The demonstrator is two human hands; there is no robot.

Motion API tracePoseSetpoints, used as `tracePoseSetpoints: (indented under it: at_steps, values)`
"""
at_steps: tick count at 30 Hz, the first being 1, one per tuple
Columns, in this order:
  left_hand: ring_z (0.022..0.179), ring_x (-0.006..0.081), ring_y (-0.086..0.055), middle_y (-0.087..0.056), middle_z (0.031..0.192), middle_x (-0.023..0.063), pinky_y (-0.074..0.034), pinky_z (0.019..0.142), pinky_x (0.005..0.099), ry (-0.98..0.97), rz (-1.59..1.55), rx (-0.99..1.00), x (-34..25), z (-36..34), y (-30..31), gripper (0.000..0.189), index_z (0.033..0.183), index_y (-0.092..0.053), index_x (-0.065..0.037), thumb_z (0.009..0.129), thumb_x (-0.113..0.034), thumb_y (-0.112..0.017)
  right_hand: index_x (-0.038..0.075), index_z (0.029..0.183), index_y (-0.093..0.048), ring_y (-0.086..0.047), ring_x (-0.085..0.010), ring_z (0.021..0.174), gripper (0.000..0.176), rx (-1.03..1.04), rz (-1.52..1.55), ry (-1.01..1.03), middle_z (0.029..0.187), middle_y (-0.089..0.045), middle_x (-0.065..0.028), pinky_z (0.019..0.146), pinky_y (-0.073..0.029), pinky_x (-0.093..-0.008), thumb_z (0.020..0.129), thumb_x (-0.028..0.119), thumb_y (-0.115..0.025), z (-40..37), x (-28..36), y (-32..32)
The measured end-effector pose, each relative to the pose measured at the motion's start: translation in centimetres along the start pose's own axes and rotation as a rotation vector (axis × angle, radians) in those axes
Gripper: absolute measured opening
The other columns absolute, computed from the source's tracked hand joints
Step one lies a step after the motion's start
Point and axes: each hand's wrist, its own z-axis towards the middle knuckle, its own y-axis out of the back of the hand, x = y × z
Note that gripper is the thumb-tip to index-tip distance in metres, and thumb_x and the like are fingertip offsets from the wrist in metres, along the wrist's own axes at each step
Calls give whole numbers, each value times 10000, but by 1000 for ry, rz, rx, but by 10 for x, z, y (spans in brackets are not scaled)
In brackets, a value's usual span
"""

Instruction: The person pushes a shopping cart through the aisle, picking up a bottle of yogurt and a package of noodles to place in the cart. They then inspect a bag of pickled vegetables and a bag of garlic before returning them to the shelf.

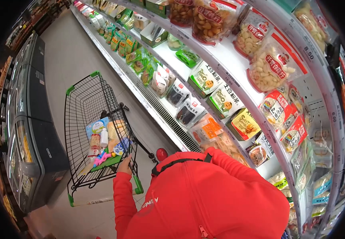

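Observation:
My left hand (pixel 125 164) is closed on the near right part of the black wire shopping cart (pixel 80 139), which has green corner pieces. In the cart lie a white bottle (pixel 104 136), a blue-and-white packet (pixel 96 126), a clear bag of light brown food (pixel 94 143), a pink and turquoise plastic thing (pixel 101 159) and a flat green thing (pixel 108 161). My right hand (pixel 209 150) reaches to the lowest chilled shelf, beside an orange-labelled pack (pixel 207 129) and some light brown packs (pixel 225 144). My red sleeve and jacket hide most of it; its fingers do not show clearly.
The chilled shelves (pixel 156 101) run along my right, stacked with bagged foods such as peeled garlic-like cloves (pixel 271 67) and black-and-white packs (pixel 190 110). Grey freezer chests (pixel 37 159) line the left. Tiled floor (pixel 61 51) stretches ahead between them.

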Motion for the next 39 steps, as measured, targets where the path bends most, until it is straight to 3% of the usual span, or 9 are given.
tracePoseSetpoints:
  at_steps: [5, 11, 16, 23, 28, 30, 32, 35, 39]
  values:
    - [922, 334, -593, -623, 978, 165, -470, 806, 375, -88, 5, -47, 6, 24, -1, 278, 1105, -619, -76, 830, -57, -580, 89, 1047, -646, -623, -357, 879, 298, -241, 25, 116, 946, -639, -209, 801, -491, -414, 786, 190, -545, 3, -39, -41]
    - [868, 267, -648, -672, 939, 144, -493, 781, 342, 27, -61, -55, -10, 64, 6, 248, 1056, -639, -56, 810, -87, -626, 74, 1025, -654, -619, -369, 885, 306, -152, 237, -153, 923, -657, -175, 790, -480, -409, 802, 256, -551, -62, -24, -29]
    - [879, 317, -642, -668, 951, 167, -495, 773, 383, 20, 215, -145, -27, 94, 11, 234, 1038, -633, -58, 809, -104, -619, 68, 1027, -650, -611, -376, 905, 337, -50, 525, -354, 956, -649, -184, 809, -471, -414, 826, 301, -511, -101, -20, -40]
    - [970, 327, -571, -616, 1038, 125, -469, 816, 428, 115, 701, -64, -89, 128, 17, 337, 1139, -552, -85, 804, -56, -534, 72, 1041, -644, -597, -385, 932, 382, -31, 394, -489, 1001, -636, -205, 851, -457, -426, 871, 347, -438, -126, 16, -28]
    - [1039, 354, -527, -576, 1096, 186, -427, 891, 442, -69, 583, -303, -95, 114, 2, 399, 1209, -484, -19, 811, -34, -500, 63, 931, -660, -599, -348, 958, 333, 6, 93, -93, 1002, -640, -176, 812, -465, -388, 815, 340, -516, -92, -7, -40]
    - [1052, 362, -518, -566, 1110, 189, -411, 916, 445, -243, 585, -480, -100, 105, -3, 384, 1196, -492, -7, 813, -27, -489, 63, 918, -661, -599, -340, 949, 323, -107, 174, 104, 997, -637, -168, 816, -467, -391, 829, 330, -502, -90, -13, -42]
    - [1054, 371, -514, -562, 1112, 188, -402, 923, 449, -280, 501, -459, -97, 105, -16, 373, 1180, -506, -9, 807, -24, -492, 62, 901, -662, -601, -335, 936, 311, -209, 229, 210, 989, -634, -164, 819, -471, -393, 839, 312, -487, -89, -15, -40]
    - [1050, 393, -507, -560, 1104, 199, -412, 902, 435, -127, 218, -356, -127, 83, -26, 358, 1152, -535, -41, 797, -16, -489, 39, 864, -649, -605, -331, 913, 250, -214, 268, 250, 970, -628, -165, 820, -476, -393, 852, 219, -475, -81, 23, -7]
    - [932, 355, -533, -579, 999, 146, -428, 824, 438, -110, 296, -392, -157, 52, -31, 331, 1095, -573, -84, 780, -16, -500, 25, 854, -640, -603, -331, 908, 181, -160, 276, 390, 977, -625, -170, 813, -474, -394, 845, 152, -512, -54, 84, 15]
